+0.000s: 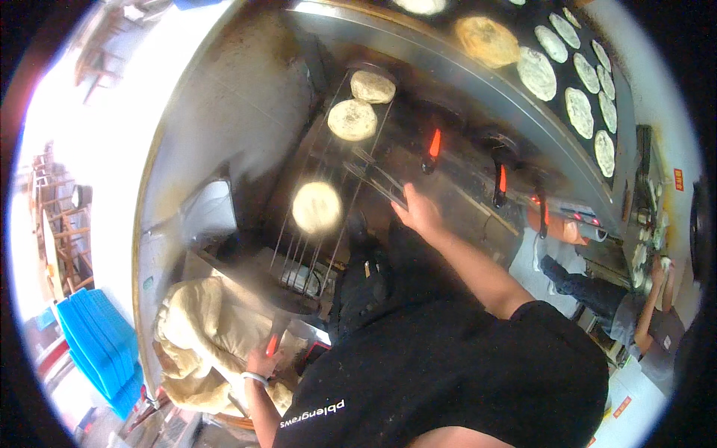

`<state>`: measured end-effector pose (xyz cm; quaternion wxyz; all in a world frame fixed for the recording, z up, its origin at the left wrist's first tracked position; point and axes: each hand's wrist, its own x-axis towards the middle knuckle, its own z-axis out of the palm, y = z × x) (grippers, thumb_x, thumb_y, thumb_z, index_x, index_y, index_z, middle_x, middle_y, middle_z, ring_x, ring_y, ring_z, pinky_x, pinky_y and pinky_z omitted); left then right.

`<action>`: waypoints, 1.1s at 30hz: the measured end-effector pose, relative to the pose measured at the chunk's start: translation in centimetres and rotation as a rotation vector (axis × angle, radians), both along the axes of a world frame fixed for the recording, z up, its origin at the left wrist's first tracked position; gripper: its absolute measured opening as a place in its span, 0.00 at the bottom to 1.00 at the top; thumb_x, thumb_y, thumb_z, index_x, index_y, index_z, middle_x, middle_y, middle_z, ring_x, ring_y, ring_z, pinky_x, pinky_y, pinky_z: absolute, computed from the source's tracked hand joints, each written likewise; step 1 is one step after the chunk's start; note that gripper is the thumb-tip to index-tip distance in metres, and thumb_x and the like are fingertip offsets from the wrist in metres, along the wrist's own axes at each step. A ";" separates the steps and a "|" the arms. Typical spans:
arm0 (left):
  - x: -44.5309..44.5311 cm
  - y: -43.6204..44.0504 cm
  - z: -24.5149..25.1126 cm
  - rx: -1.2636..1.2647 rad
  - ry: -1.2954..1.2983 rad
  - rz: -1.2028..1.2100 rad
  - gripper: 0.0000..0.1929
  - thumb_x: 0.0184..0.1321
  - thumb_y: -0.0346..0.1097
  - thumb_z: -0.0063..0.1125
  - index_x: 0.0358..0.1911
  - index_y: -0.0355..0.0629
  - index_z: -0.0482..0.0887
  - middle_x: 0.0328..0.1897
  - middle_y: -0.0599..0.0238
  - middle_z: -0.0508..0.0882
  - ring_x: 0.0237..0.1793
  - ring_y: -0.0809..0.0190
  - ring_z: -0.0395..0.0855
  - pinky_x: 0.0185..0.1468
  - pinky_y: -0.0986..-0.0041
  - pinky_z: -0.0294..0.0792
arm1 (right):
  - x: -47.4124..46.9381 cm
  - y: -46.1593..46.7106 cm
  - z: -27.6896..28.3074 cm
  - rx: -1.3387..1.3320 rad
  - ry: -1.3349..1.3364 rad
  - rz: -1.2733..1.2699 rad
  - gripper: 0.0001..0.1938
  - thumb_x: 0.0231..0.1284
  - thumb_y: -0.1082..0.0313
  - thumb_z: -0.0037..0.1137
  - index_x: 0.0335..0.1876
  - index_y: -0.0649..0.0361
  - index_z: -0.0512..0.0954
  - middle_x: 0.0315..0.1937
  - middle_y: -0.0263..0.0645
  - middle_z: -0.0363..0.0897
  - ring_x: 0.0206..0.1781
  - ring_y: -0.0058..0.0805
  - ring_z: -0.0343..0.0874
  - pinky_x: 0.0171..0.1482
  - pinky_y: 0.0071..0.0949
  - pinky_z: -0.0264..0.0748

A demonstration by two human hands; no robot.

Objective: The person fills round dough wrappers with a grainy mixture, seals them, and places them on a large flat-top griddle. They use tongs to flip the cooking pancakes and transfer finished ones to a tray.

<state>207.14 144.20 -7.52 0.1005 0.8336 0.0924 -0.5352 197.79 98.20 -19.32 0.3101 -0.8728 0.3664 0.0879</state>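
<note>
My right hand (420, 210) grips metal tongs (375, 176), their tips apart over a wire rack (340, 246). Three round flatbreads rest along the rack: a near flatbread (316, 207), a middle flatbread (352, 120) just beyond the tong tips, and a far flatbread (372, 87) touching the middle one. Nothing shows between the tong tips. At lower left, my left hand (266, 361) is closed around the orange-and-black handle (273, 343) of a dark frying pan (263, 288). The pan is blurred and sits at the rack's near end.
Pale cloth (196, 336) fills a container below the pan. Pans with orange handles (434, 144) line the stove's front. Several flatbreads lie on a dark griddle (521, 28) at upper right. Blue plastic baskets (101, 336) are stacked at left. Another person (644, 319) works at right.
</note>
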 end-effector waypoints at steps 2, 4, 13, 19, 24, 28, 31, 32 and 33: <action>-0.2 -0.1 0.0 -0.016 -0.002 0.027 0.25 0.48 0.42 0.64 0.52 0.45 0.77 0.18 0.63 0.78 0.13 0.68 0.74 0.18 0.73 0.67 | 1.4 -0.3 0.4 -0.066 0.022 0.050 0.17 0.51 0.63 0.56 0.43 0.58 0.64 0.33 0.49 0.76 0.35 0.52 0.78 0.37 0.45 0.74; -0.1 -0.4 -0.1 0.008 -0.019 -0.040 0.25 0.48 0.40 0.63 0.53 0.44 0.77 0.19 0.63 0.78 0.13 0.68 0.73 0.18 0.74 0.67 | 2.3 -0.7 -1.7 -0.217 0.008 0.102 0.17 0.49 0.66 0.56 0.43 0.58 0.65 0.35 0.49 0.75 0.34 0.49 0.79 0.36 0.43 0.75; -0.1 -0.1 -0.5 -0.035 0.020 -0.013 0.23 0.50 0.38 0.62 0.51 0.41 0.77 0.16 0.65 0.76 0.12 0.69 0.72 0.17 0.74 0.66 | 6.5 -1.2 -4.7 -0.397 0.015 0.026 0.16 0.45 0.70 0.56 0.41 0.60 0.67 0.33 0.46 0.75 0.32 0.42 0.81 0.34 0.33 0.79; 0.1 -1.6 0.8 -0.003 -0.024 -0.043 0.19 0.48 0.45 0.66 0.35 0.37 0.80 0.16 0.64 0.78 0.13 0.68 0.75 0.18 0.74 0.67 | 4.2 -0.2 -0.6 -0.293 0.150 0.202 0.18 0.44 0.69 0.56 0.43 0.61 0.67 0.32 0.45 0.76 0.31 0.42 0.80 0.33 0.36 0.77; 0.3 -0.9 0.0 -0.003 -0.022 -0.119 0.20 0.48 0.45 0.65 0.38 0.35 0.80 0.15 0.64 0.77 0.13 0.67 0.75 0.19 0.74 0.68 | 2.9 -4.3 4.7 0.102 0.137 0.129 0.22 0.46 0.63 0.57 0.45 0.63 0.64 0.35 0.55 0.77 0.39 0.53 0.78 0.42 0.47 0.74; 0.1 0.0 -0.8 0.021 0.018 -0.040 0.19 0.48 0.46 0.65 0.33 0.36 0.81 0.14 0.64 0.78 0.13 0.67 0.76 0.18 0.73 0.68 | 7.2 -6.0 1.5 0.047 0.167 -0.145 0.21 0.48 0.64 0.55 0.45 0.65 0.63 0.38 0.57 0.76 0.44 0.54 0.77 0.48 0.46 0.72; 0.2 -1.8 0.8 0.057 -0.019 -0.091 0.19 0.47 0.46 0.66 0.28 0.34 0.80 0.13 0.64 0.77 0.12 0.67 0.75 0.17 0.73 0.67 | 9.3 -6.7 -0.5 -0.038 0.167 -0.151 0.19 0.50 0.66 0.53 0.45 0.65 0.64 0.39 0.54 0.77 0.43 0.51 0.78 0.48 0.44 0.73; -0.1 -0.6 -0.1 0.025 -0.101 -0.182 0.19 0.47 0.45 0.67 0.23 0.33 0.78 0.12 0.65 0.76 0.11 0.67 0.74 0.16 0.73 0.67 | 9.8 -6.8 -0.7 -0.055 0.170 -0.146 0.18 0.50 0.66 0.52 0.45 0.65 0.64 0.39 0.53 0.77 0.43 0.50 0.78 0.47 0.43 0.74; 0.0 -0.9 0.1 0.012 -0.079 -0.147 0.20 0.47 0.46 0.67 0.22 0.32 0.78 0.12 0.65 0.76 0.10 0.67 0.74 0.16 0.74 0.67 | 10.4 -6.9 -1.2 -0.091 0.160 -0.148 0.17 0.52 0.66 0.50 0.45 0.65 0.65 0.39 0.52 0.77 0.43 0.49 0.79 0.47 0.43 0.74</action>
